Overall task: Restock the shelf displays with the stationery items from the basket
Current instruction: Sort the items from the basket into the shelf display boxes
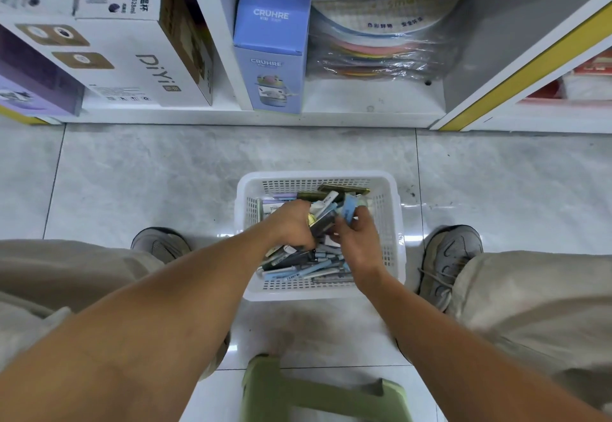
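Observation:
A white plastic basket (390,242) stands on the floor between my feet, holding several pens and stationery packs (308,264). Both my hands are inside it. My left hand (291,226) grips a bundle of dark and gold packs (323,221). Beside it, my right hand (357,234) pinches a light blue pack (349,208) by its lower end. The bottom shelf (364,100) lies straight ahead, beyond the basket.
On the shelf stand a blue CRUHRE box (270,54), a white DiYi box (132,60), a purple box (33,87) and a wrapped stack of coloured discs (381,40). A green stool (318,395) sits under me. My shoes (447,256) flank the basket.

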Available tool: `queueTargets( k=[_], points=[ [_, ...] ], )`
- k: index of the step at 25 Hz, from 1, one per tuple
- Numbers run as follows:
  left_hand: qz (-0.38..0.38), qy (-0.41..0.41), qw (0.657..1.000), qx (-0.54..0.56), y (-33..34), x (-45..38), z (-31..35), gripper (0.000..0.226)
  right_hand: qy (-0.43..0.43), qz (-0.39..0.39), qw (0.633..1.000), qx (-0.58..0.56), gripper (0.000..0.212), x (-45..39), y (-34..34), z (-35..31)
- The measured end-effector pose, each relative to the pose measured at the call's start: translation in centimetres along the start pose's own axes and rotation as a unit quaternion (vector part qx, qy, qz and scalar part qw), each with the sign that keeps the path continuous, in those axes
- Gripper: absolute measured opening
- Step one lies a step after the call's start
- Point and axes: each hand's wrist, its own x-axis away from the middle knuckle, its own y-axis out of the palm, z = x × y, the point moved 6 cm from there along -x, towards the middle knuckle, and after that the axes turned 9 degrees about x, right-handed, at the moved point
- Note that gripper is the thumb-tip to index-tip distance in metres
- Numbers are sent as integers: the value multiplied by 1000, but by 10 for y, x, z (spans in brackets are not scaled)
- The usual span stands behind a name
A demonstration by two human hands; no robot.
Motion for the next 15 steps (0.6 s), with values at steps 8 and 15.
queueTargets(
  k=[8, 15],
  points=[
    [-18, -13, 987, 159, -26, 24, 16, 34, 6, -4, 991, 134, 15, -14, -37, -19],
    [10, -4, 982, 187, -49, 61, 40, 44, 47, -77, 988, 123, 20, -7, -66, -47]
  ],
)
